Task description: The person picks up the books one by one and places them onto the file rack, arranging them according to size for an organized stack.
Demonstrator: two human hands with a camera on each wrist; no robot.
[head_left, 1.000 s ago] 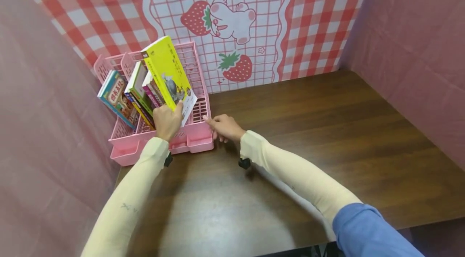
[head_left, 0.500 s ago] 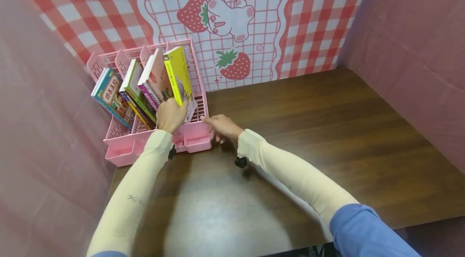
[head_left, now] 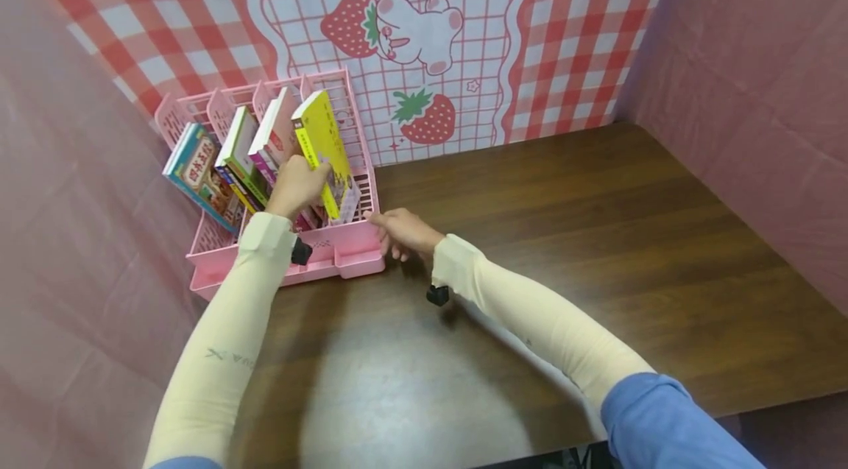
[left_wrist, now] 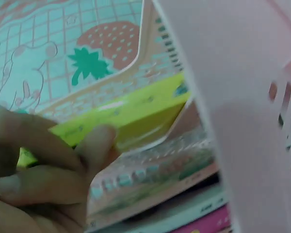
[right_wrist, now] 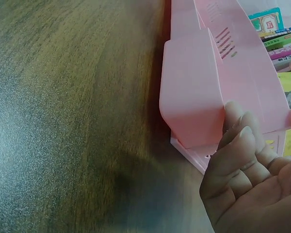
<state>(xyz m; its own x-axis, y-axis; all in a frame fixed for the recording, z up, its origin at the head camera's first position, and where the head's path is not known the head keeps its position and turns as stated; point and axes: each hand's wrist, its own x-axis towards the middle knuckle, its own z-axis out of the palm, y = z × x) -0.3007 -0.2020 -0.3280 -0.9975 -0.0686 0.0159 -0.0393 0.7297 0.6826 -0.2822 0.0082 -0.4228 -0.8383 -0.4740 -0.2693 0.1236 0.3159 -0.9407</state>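
My left hand holds the spine of a yellow book, which stands in the rightmost part of a pink plastic book rack. In the left wrist view, curled fingers lie around the yellow spine. My right hand grips the rack's front right corner. Its thumb rests on the rim, and its bent fingers touch the front pocket. Left of the yellow book stand a pink-spined book, a green book and a blue book, all leaning.
The rack stands at the left end of a brown wooden table. Behind it hangs a red checked cloth with strawberries. Pink curtains close off both sides. The rack has thin upright dividers.
The yellow book has dropped lower into the rack and stands more upright. My left hand let it slide down, then moved up and left along its spine. The right hand stays at the corner.
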